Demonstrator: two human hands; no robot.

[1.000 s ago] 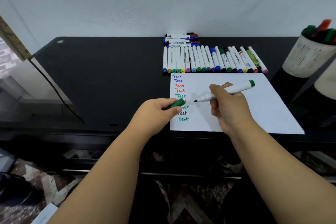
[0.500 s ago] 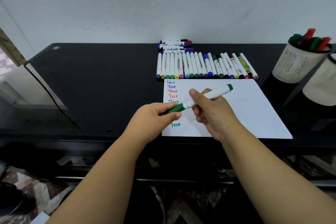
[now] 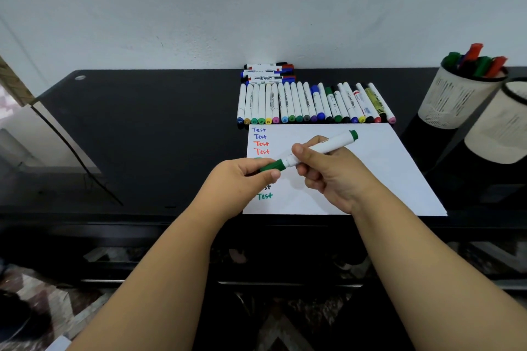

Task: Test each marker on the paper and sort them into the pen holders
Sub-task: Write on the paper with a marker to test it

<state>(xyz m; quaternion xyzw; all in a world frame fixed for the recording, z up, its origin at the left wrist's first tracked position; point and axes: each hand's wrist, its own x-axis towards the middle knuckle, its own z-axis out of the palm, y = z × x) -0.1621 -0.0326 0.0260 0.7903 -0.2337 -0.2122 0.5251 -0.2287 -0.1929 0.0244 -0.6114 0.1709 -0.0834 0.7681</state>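
Head view: both hands meet over the paper (image 3: 370,168), which lies at the desk's (image 3: 159,122) front edge, right of centre. R hand (image 3: 328,172) holds the green marker (image 3: 322,148) by its white barrel, thumb on top w/ fingers (image 3: 309,174) curled under, clamped on it; the green end plug points up-right toward the back right corner. L hand (image 3: 242,177) has its fingers pinched around the green cap (image 3: 273,166), which sits on the marker's tip end; can't tell if it's fully seated. Marker is off the paper, tilted, low end at left.

Paper has a column of "Test" words (image 3: 261,140) down its left side in blue, red and green; hands hide the middle ones. Just behind the paper, a row of markers (image 3: 310,104) lies side by side, caps toward the front. Behind that row, at the desk's back edge against the wall, a small stack of whiteboard markers (image 3: 268,72) lies crosswise. At the right edge stand 2 white mesh pen holders: far pen holder (image 3: 453,100) w/ green and red markers standing in it, near pen holder (image 3: 502,128) partly cut off, contents not visible.
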